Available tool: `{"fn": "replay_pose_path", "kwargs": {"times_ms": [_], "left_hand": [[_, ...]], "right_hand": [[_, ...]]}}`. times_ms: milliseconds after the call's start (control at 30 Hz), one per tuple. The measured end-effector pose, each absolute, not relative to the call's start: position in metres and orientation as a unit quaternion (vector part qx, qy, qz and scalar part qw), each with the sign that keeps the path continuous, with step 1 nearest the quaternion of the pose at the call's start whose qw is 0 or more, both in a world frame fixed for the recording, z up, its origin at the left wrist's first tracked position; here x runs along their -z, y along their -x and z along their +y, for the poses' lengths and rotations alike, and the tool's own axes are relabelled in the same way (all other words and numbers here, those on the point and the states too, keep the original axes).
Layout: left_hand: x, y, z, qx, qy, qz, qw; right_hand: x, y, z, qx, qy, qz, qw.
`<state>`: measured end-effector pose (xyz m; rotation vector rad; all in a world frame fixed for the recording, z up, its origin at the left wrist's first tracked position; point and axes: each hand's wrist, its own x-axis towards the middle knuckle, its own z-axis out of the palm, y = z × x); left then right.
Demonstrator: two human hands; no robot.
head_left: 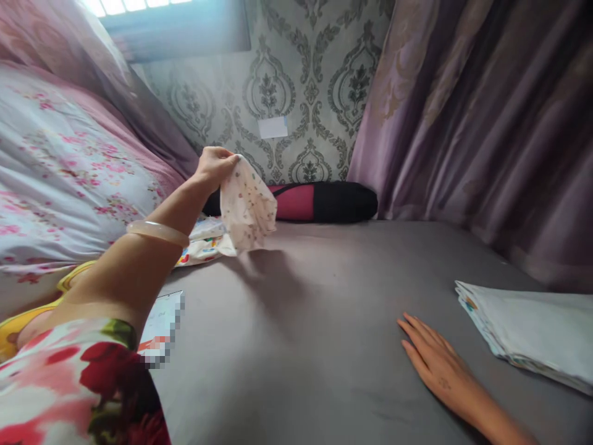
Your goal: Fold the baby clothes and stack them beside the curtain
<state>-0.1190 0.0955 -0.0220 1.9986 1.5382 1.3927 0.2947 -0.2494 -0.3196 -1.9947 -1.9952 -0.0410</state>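
Note:
My left hand (214,167) is raised over the far left of the grey bed sheet (301,334), fingers pinched on a small white cloth with coloured dots (245,207) that hangs down from it. A pale bangle (157,232) circles that wrist. Under the hanging cloth lies more printed white fabric (204,244) on the sheet. My right hand (433,361) rests flat on the sheet at the lower right, fingers stretched out, holding nothing. It lies just left of a folded stack of white cloths (532,337).
A floral quilt (60,173) is heaped along the left. A red and black bolster (319,202) lies against the patterned wall at the back. Purple curtains (486,117) close off the right side. A paper (160,321) lies near my left elbow.

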Motion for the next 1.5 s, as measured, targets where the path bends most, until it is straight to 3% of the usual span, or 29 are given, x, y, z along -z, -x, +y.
{"fn": "replay_pose_path", "kwargs": {"times_ms": [167, 367, 500, 767, 1033, 1167, 1367, 1500], "left_hand": [[0.015, 0.058, 0.067, -0.576, -0.592, 0.486, 0.285], [0.018, 0.005, 0.029, -0.571, -0.605, 0.358, 0.423], [0.025, -0.019, 0.005, -0.575, -0.622, 0.287, 0.447], [0.027, -0.020, -0.025, -0.607, -0.611, 0.255, 0.439], [0.045, 0.031, -0.034, -0.622, -0.650, 0.287, 0.328], [0.062, 0.058, -0.046, -0.603, -0.662, 0.342, 0.284], [0.070, 0.100, -0.077, -0.472, -0.701, 0.467, 0.261], [0.095, 0.120, -0.082, -0.371, -0.743, 0.488, 0.268]], "right_hand": [[0.292, -0.288, -0.238, -0.054, 0.676, -0.709, 0.194], [0.221, -0.232, -0.208, -0.149, 0.662, -0.637, 0.365], [0.185, -0.176, -0.184, -0.146, 0.643, -0.581, 0.478], [0.187, -0.114, -0.124, -0.054, 0.638, -0.534, 0.553], [0.181, -0.164, -0.109, -0.182, 0.608, -0.531, 0.562], [0.162, -0.193, -0.123, -0.341, 0.519, -0.518, 0.588], [0.126, -0.220, -0.158, -0.497, 0.483, -0.542, 0.475], [0.132, -0.230, -0.173, -0.564, 0.489, -0.523, 0.412]]}}
